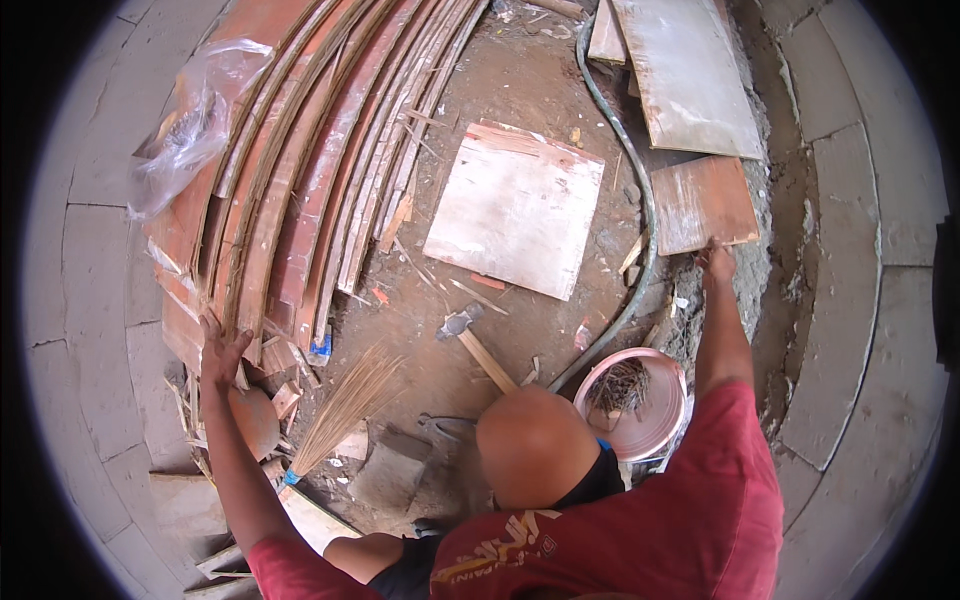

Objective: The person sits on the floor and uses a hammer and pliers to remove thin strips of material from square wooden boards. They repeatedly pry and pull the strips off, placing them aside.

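Observation:
My right hand point(716, 260) is stretched out to the right, its fingers closed on the near edge of a small reddish plywood piece point(703, 203). That piece lies just below a larger whitish board point(690, 75). At the left, my left hand point(224, 350) rests with fingers spread against the near ends of a stack of long reddish planks point(275, 210). A square whitish plywood sheet point(520, 205) lies flat on the ground between my arms. Nearer to me, a hammer point(478, 345) lies behind my bent knee, its handle's end hidden.
A pink bucket point(655, 405) holding a heap of nails stands right of my knee. A hose point(645, 195) curves along the right. A stick broom point(345, 410), a grey block point(392, 470) and wood scraps lie at the near left. Clear plastic point(195, 130) drapes the planks.

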### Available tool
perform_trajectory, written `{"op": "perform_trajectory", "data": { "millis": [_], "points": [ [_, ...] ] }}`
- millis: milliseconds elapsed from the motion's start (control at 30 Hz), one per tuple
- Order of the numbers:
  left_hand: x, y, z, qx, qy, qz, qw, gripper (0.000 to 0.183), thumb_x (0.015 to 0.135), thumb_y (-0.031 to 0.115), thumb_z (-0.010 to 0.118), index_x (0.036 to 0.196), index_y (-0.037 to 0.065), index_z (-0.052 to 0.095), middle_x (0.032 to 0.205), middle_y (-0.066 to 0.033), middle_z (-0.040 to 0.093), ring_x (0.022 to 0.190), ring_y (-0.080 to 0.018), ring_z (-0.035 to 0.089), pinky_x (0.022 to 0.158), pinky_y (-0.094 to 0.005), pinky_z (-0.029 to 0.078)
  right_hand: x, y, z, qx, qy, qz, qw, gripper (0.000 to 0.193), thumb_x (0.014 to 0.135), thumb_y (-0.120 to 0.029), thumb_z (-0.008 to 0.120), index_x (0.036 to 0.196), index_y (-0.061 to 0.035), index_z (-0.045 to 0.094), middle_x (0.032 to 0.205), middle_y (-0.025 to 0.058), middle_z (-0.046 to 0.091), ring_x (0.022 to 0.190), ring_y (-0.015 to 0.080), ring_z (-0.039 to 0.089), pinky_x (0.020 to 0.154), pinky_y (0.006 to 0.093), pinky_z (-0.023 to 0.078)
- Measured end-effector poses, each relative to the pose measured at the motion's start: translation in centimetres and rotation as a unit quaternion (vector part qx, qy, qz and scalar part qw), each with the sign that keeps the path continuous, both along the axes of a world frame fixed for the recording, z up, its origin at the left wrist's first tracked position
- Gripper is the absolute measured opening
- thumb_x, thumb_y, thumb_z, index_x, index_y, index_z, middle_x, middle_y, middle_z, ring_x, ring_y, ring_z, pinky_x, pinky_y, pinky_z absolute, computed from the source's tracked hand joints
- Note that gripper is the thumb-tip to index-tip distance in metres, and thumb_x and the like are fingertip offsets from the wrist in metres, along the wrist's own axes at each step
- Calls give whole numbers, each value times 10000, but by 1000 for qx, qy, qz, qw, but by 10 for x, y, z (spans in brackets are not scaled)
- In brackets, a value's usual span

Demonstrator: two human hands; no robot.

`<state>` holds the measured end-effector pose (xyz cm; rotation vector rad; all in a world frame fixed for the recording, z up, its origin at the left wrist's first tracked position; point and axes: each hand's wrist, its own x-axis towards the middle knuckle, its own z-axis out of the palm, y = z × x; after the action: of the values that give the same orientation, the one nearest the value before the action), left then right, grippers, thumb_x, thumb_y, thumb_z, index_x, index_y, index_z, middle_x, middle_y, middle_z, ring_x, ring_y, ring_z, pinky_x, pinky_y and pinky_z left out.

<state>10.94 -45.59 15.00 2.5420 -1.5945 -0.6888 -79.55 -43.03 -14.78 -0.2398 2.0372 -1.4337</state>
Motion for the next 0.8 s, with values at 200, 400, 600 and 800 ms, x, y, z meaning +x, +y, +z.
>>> {"op": "perform_trajectory", "data": {
  "millis": [200,400,600,800],
  "points": [
    [7,16,-1,5,-32,-9,999,1068,789,352,758,1539,-5,87,1599,-273,17,1467,-339,209,1170,-387,256,13,6,102,-26,227,101,968,160,941,-200,595,894,-47,592,721,21,558,580,137,546,540,319,561],
    [5,13,-6,-20,26,9,999,1099,784,376,759,1538,-9,59,1598,-275,-5,1464,-350,213,1167,-388,262,102,39,173,-110,-128,85,982,273,960,-118,526,1195,21,544,1018,125,625,908,217,645,711,398,575],
    [12,18,-7,-23,7,10,1000,1155,747,451,765,1533,-27,65,1597,-278,-26,1468,-353,201,1162,-383,266,293,-6,164,-151,-336,12,930,310,998,-104,481,1270,38,448,1109,138,571,1027,261,610,778,412,596],
    [14,16,-20,-105,25,-6,994,1067,773,420,745,1526,-35,141,1598,-278,22,1478,-359,173,1182,-366,215,392,34,92,139,-241,406,871,223,960,-258,600,1047,-53,593,872,50,620,733,168,639,626,299,559]
  ]
}}
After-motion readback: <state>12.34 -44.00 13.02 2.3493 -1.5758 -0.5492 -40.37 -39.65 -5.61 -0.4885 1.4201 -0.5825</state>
